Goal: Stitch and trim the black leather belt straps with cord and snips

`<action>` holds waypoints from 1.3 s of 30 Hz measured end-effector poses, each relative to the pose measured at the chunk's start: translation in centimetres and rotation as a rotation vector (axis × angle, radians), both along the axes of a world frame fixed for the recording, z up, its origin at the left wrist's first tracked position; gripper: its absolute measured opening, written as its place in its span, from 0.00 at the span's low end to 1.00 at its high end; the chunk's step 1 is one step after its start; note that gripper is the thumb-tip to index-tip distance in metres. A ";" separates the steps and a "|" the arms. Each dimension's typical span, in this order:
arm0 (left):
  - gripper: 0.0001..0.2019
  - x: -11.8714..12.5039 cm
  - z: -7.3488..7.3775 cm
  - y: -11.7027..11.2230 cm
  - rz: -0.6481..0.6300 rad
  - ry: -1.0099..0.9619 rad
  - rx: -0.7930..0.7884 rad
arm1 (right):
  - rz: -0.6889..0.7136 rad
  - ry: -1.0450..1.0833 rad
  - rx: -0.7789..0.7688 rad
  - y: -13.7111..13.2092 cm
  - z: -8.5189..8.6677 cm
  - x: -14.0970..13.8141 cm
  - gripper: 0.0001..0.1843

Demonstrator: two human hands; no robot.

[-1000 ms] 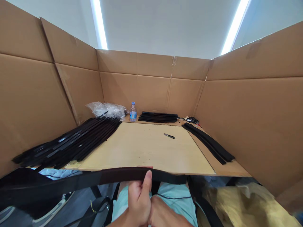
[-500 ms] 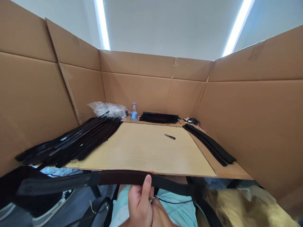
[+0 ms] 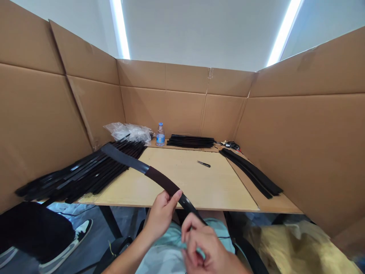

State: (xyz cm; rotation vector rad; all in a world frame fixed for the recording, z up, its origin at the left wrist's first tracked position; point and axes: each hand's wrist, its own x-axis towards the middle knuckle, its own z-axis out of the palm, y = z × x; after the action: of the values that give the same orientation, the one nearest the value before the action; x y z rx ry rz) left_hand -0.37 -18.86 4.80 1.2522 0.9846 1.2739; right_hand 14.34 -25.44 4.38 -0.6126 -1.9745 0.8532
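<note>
Black strip (image 3: 159,179): pinched by left fingers (image 3: 176,198), extending beyond | right fingers (image 3: 192,220): curled close by, hold unclear

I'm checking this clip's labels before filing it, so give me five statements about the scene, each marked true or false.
1. The left hand grips a long dark strip. True.
2. The right hand holds the small black-handled cutter. False: the cutter lies on the wooden board, apart from the right hand.
3. The plastic bottle is lying on its side. False: the bottle stands upright.
4. Crumpled clear plastic lies to the left of the bottle. True.
5. The bottle is right of the back stack. False: it stands left of that stack of strips.
</note>
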 end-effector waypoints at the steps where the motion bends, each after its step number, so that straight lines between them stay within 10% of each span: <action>1: 0.22 -0.1 0.0 0.1 -0.038 0.016 -0.014 | -0.035 0.071 0.050 0.3 0.5 0.5 0.14; 11: 0.25 0.0 0.6 -0.2 -0.284 -0.027 -0.101 | -0.370 0.387 -0.115 3.9 -0.1 2.6 0.15; 18: 0.20 0.3 0.5 -0.7 -0.427 -0.070 -0.021 | 0.027 0.314 -0.708 3.4 -0.3 0.9 0.28; 39: 0.17 1.7 0.4 -1.8 -0.459 -0.348 -0.147 | -0.226 0.337 -0.512 2.6 -0.6 0.0 0.23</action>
State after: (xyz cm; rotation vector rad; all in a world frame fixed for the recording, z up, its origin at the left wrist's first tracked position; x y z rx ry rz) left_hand 1.32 -20.70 5.20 1.0220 0.4925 0.9919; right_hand 14.31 -22.80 3.81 -0.8972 -1.3558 1.2390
